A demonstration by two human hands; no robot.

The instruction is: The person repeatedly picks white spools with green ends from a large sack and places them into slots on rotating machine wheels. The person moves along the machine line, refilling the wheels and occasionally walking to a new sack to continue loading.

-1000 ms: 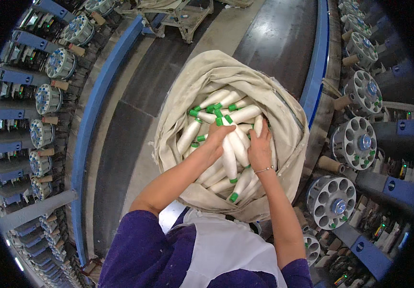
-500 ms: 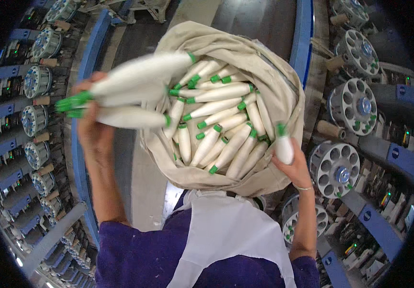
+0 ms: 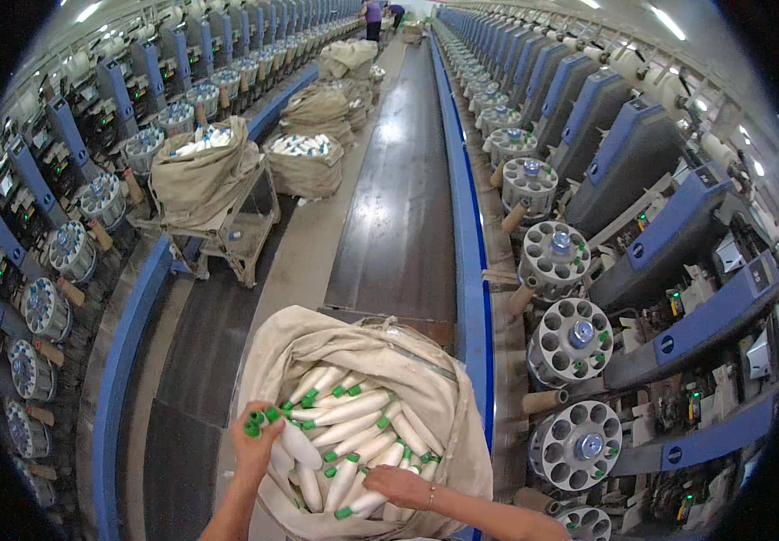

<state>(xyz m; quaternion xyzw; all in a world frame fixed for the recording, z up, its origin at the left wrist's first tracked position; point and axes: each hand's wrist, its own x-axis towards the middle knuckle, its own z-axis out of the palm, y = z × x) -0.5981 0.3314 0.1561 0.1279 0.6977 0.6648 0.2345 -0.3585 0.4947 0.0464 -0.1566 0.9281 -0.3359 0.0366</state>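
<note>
Machines point(image 3: 628, 135) flank a long aisle point(image 3: 394, 198); a sack point(image 3: 448, 388) holds bobbins point(image 3: 350, 409).

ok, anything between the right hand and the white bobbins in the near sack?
No, nothing visible. The right hand is inside the open mouth of the near sack, right over the white bobbins, with no cloth between.

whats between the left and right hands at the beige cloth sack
In the head view, spindle-shaped white bobbins with green ends, piled in the beige cloth sack, lie between the left hand and right hand.
</note>
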